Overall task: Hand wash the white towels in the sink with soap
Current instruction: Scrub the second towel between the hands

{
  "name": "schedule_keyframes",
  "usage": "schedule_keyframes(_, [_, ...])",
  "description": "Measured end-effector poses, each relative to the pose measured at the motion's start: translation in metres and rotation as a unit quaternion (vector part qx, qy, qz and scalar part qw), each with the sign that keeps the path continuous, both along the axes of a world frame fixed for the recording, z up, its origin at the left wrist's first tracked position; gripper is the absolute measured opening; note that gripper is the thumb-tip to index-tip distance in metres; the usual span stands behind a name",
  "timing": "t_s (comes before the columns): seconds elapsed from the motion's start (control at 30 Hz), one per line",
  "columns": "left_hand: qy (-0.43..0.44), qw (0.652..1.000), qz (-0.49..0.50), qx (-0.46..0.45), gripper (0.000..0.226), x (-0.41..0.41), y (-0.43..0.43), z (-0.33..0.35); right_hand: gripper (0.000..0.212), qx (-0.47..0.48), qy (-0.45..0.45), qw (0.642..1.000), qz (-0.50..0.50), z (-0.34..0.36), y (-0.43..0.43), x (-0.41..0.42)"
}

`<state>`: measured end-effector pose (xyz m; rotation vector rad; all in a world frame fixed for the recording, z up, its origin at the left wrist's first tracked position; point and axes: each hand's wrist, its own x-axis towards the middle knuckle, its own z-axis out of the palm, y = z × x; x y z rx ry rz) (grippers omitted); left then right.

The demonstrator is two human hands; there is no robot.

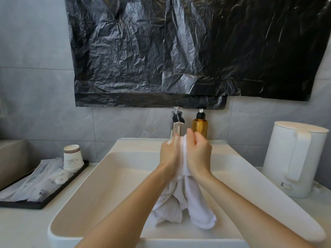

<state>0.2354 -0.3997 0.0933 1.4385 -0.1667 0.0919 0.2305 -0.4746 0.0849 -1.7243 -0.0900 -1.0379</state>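
A white towel [186, 199] hangs bunched between my two hands over the white rectangular sink [100, 176]. My left hand [169, 154] presses its palm against the towel's left side, fingers fairly straight with a bit of foam on the fingertips. My right hand [198, 153] curls its fingers round the towel's top fold from the right. The towel's loose ends droop into the basin. An amber soap pump bottle [199, 127] stands behind my hands beside the chrome faucet [176, 122].
A black tray [44, 201] on the left counter holds wrapped toiletries and stacked paper cups [73, 158]. A white electric kettle [295, 158] stands at the right. Black plastic sheeting [179, 51] covers the wall above the faucet.
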Motion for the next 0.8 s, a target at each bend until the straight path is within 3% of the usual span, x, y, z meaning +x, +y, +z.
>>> schedule_keyframes(0.1, [-0.026, 0.999, 0.03, -0.001, 0.033, 0.004, 0.001, -0.001, 0.047, -0.059, -0.035, 0.997, 0.037, -0.005, 0.01, -0.007])
schedule_keyframes(0.23, [0.006, 1.0, -0.013, -0.018, 0.032, -0.001, 0.001, 0.0, 0.049, 0.041, 0.021, 0.999, -0.01, 0.008, -0.001, 0.01])
schedule_keyframes(0.37, [-0.009, 1.0, 0.016, 0.004, 0.037, 0.008, 0.004, 0.0, 0.048, -0.073, -0.037, 0.996, 0.03, -0.006, 0.01, -0.002])
schedule_keyframes(0.53, [-0.002, 0.998, -0.065, 0.017, 0.031, 0.004, 0.002, -0.001, 0.05, 0.024, 0.066, 0.996, -0.049, 0.008, -0.014, 0.016])
schedule_keyframes(0.6, [-0.002, 0.998, -0.062, 0.02, 0.039, 0.007, 0.006, -0.001, 0.048, -0.046, 0.103, 0.993, -0.034, -0.001, -0.019, 0.014])
schedule_keyframes(0.7, [0.019, 0.999, -0.034, -0.006, 0.043, 0.012, 0.015, 0.001, 0.041, -0.199, 0.193, 0.954, -0.117, -0.006, -0.026, 0.012])
schedule_keyframes(0.8, [0.006, 0.999, -0.034, 0.021, 0.038, 0.016, 0.023, -0.001, 0.035, -0.247, 0.219, 0.93, -0.163, -0.006, -0.036, 0.012])
